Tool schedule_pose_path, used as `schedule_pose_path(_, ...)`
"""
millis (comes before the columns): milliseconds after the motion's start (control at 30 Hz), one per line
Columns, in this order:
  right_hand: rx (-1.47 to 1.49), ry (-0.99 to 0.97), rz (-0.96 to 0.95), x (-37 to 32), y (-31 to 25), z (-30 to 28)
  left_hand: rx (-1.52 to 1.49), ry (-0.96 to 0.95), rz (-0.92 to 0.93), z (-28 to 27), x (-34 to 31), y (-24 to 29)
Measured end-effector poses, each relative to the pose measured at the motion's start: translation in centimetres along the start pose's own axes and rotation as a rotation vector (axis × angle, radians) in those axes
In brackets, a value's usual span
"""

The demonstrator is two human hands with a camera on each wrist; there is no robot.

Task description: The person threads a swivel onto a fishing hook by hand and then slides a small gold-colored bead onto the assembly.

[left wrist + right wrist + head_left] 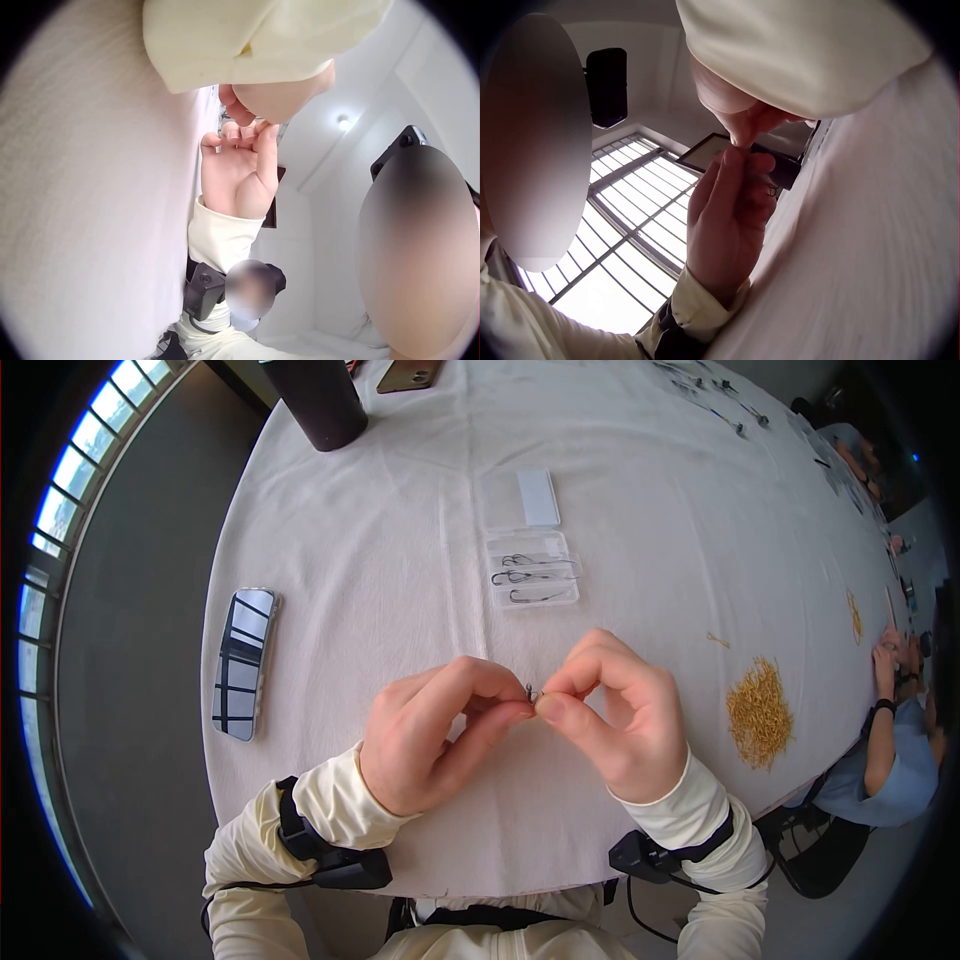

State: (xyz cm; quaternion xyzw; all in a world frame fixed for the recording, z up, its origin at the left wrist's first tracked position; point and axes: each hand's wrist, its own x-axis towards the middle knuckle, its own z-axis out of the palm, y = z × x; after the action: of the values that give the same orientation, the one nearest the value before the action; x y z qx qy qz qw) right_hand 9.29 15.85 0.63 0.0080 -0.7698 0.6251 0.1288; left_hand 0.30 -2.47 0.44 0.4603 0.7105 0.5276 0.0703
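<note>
In the head view both hands meet over the white tablecloth. My left hand (pixel 435 730) pinches a small dark fish hook (pixel 530 691) between thumb and forefinger. Part of its bend shows beside the left fingers in the right wrist view. Thumb and forefinger of my right hand (pixel 625 725) pinch a tiny piece right at the hook, mostly covered by the fingertips; I cannot tell what it is. Beyond the hands lies an open clear plastic box (pixel 497 600) with several larger dark hooks (pixel 535 576) inside.
A pile of small gold-coloured pieces (pixel 760 712) lies right of my right hand, with a loose one (pixel 718 639) near it. A phone (pixel 245 665) rests at the left edge, a dark cup (pixel 320 405) farther back. Another person (pixel 885 760) sits at the far right.
</note>
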Motion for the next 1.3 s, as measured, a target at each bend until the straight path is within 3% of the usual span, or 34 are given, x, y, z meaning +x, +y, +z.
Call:
schedule_pose_path(367,-0.036,0.006,-0.01,-0.1,0.4,-0.2,0.017,0.001,-0.001,-0.2,0.0,-0.1)
schedule_pose_path(467,-0.205,-0.058,-0.084,0.3,-0.2,-1.0,-0.008,-0.02,-0.02,-0.3,-0.1,-0.1)
schedule_pose_path(533,-0.218,0.051,-0.111,0.4,-0.4,-1.5,-0.154,-0.164,-0.2,-0.7,-0.1,0.2)
schedule_pose_path(567,-0.22,0.049,-0.11,0.6,-0.7,-1.6,-0.156,-0.162,-0.2,-0.9,0.0,0.3)
schedule_pose_path(633,-0.341,-0.066,-0.242,0.9,-1.3,-1.8,-0.353,-0.308,-0.305,-1.1,0.3,0.3)
schedule_pose_path(733,-0.268,-0.189,-0.288,1.1,-0.7,-2.0,-0.573,-0.353,-0.386,-0.8,-0.1,-0.2)
schedule_pose_path(933,-0.147,-0.257,-0.284,1.3,-0.6,-2.2,-0.778,-0.466,-0.566,-1.5,0.2,0.5)
schedule_pose_path(1067,-0.149,-0.225,-0.282,1.3,-0.7,-2.0,-0.845,-0.446,-0.581,-1.5,0.1,0.5)
schedule_pose_path(1300,-0.431,-0.005,-0.367,0.9,-0.9,-1.7,-0.774,-0.213,-0.522,-0.8,-0.2,0.6)
